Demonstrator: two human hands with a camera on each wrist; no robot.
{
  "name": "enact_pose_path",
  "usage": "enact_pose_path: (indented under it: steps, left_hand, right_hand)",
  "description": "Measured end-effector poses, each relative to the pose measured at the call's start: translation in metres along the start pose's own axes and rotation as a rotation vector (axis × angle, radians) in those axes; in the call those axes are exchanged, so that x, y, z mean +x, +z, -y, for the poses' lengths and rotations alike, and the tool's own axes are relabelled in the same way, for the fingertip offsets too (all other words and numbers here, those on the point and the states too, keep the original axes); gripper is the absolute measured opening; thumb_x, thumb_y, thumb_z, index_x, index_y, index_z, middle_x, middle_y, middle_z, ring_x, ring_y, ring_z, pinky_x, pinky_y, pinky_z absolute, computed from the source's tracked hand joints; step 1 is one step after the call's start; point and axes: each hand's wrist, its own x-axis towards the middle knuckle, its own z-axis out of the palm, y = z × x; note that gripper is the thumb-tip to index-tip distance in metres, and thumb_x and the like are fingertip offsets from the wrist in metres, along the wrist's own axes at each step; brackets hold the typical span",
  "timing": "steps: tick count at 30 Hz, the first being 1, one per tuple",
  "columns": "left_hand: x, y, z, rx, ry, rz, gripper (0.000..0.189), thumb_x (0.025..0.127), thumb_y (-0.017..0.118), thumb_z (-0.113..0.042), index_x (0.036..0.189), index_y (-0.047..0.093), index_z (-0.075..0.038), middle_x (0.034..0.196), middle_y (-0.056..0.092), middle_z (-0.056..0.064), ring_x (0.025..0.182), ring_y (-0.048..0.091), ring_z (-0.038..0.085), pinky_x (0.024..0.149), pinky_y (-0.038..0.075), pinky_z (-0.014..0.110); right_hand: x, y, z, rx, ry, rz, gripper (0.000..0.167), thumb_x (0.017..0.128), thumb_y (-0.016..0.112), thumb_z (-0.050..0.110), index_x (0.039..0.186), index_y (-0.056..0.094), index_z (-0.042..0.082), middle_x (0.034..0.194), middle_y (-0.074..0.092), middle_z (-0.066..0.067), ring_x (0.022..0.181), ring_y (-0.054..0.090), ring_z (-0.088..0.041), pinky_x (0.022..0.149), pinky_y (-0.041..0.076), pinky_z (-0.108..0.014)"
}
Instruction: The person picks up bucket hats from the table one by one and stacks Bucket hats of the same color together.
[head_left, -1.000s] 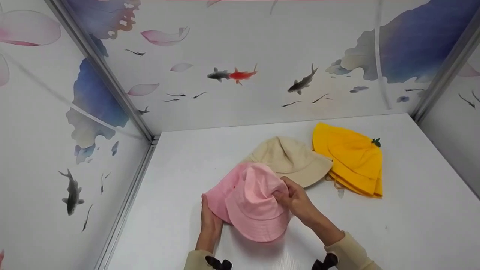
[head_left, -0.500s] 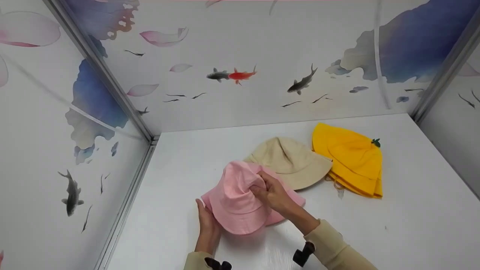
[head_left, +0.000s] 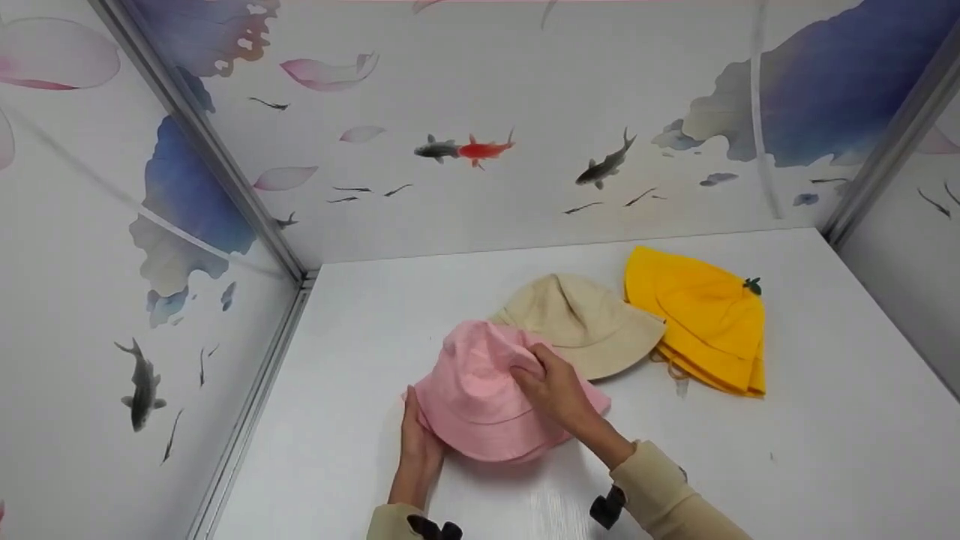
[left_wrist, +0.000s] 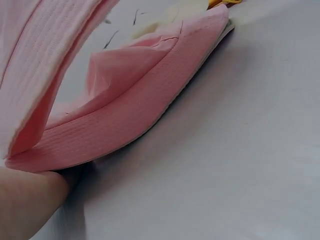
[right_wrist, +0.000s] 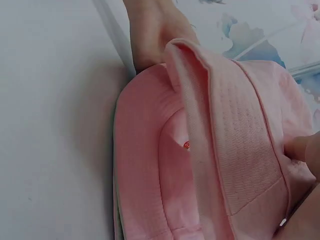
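Observation:
Two pink bucket hats are stacked crown up near the middle of the table. My right hand [head_left: 559, 390] pinches the crown of the upper pink bucket hat [head_left: 476, 375] between thumb and fingers. The lower pink bucket hat [head_left: 598, 397] shows at the right and left edges; its brim [left_wrist: 135, 105] slants below the upper one in the left wrist view. My left hand [head_left: 420, 442] holds the brims' left edge, with some fingers hidden beneath. Inside the gap, a small red mark [right_wrist: 187, 145] shows in the right wrist view.
Directly behind the pink hats lies a beige bucket hat [head_left: 585, 319], partly covered by them. A yellow hat [head_left: 697, 322] with a green leaf tip touches it on the right. Painted panels wall in the white table [head_left: 360, 337] at the back and sides.
The upper pink hat moved left over the lower one, then settled down onto it. My right hand moved left with its crown; my left hand closed onto the brim edge.

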Motion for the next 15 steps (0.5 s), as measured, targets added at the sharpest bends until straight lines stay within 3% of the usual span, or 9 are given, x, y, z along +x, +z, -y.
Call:
enact_pose_path:
  steps: [4, 9, 11, 15]
  left_hand:
    - [0.0, 0.0, 0.003, 0.032, 0.018, -0.009, 0.062, 0.104, 0.052, -0.038, 0.153, 0.03, -0.008, 0.147, 0.046, 0.001, 0.134, 0.045, 0.009, 0.108, 0.043, 0.02]
    - [-0.001, -0.002, 0.008, 0.113, 0.029, -0.042, 0.068, 0.096, 0.067, -0.017, 0.152, 0.03, -0.002, 0.153, 0.042, 0.011, 0.132, 0.048, 0.011, 0.108, 0.046, 0.021]
    - [-0.001, -0.002, 0.008, 0.152, 0.025, -0.056, 0.071, 0.094, 0.07, -0.015, 0.151, 0.03, -0.001, 0.154, 0.041, 0.014, 0.131, 0.05, 0.013, 0.11, 0.045, 0.023]
    - [-0.002, -0.001, 0.009, 0.191, 0.003, -0.099, 0.074, 0.092, 0.072, -0.015, 0.151, 0.029, 0.001, 0.154, 0.04, 0.017, 0.134, 0.048, 0.018, 0.117, 0.039, 0.033]
  right_hand:
    - [0.006, -0.002, -0.015, -0.07, 0.03, -0.074, 0.015, 0.091, 0.074, 0.014, 0.101, 0.064, 0.01, 0.096, 0.072, -0.008, 0.083, 0.059, -0.019, 0.077, 0.051, -0.034]
    - [0.009, -0.004, -0.034, -0.146, 0.037, -0.075, 0.017, 0.088, 0.075, 0.011, 0.099, 0.062, 0.008, 0.087, 0.069, -0.01, 0.077, 0.057, -0.019, 0.07, 0.048, -0.031]
    - [0.01, -0.003, -0.04, -0.166, 0.006, -0.066, 0.021, 0.087, 0.077, 0.01, 0.1, 0.062, 0.006, 0.086, 0.067, -0.01, 0.077, 0.057, -0.02, 0.07, 0.049, -0.033]
    - [0.011, -0.001, -0.049, -0.267, -0.139, -0.031, 0.028, 0.085, 0.078, 0.009, 0.107, 0.064, 0.0, 0.09, 0.067, -0.016, 0.083, 0.06, -0.029, 0.074, 0.052, -0.045]
